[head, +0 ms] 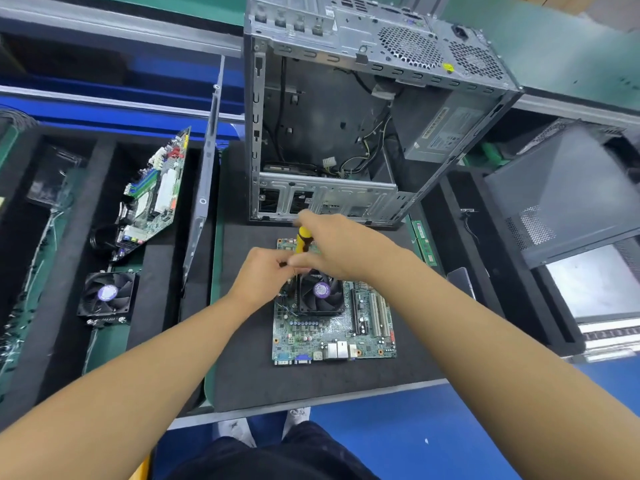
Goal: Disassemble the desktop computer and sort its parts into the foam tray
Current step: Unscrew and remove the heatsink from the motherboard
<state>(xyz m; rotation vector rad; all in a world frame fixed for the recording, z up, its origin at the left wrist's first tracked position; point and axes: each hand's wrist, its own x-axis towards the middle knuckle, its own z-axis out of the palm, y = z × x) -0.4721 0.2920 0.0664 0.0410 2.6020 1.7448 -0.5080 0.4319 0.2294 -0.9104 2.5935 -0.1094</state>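
A green motherboard (332, 327) lies flat on the black foam mat (249, 358) in front of me, with a black cooler fan (320, 292) mounted on it. My right hand (336, 244) grips a yellow-and-black screwdriver (303, 239), held upright over the fan's far left corner. My left hand (263, 271) is beside it, its fingers pinched at the screwdriver's lower part; the tip is hidden. The open metal computer case (346, 133) stands behind the board, with a power supply (446, 133) and loose cables inside.
The black foam tray (97, 202) on the left holds another motherboard (156, 192) leaning on edge and a second cooler fan (107, 296). A case side panel (204, 188) stands between tray and mat. RAM sticks (424, 242) lie right of the board, and a dark mesh bin (568, 195) stands far right.
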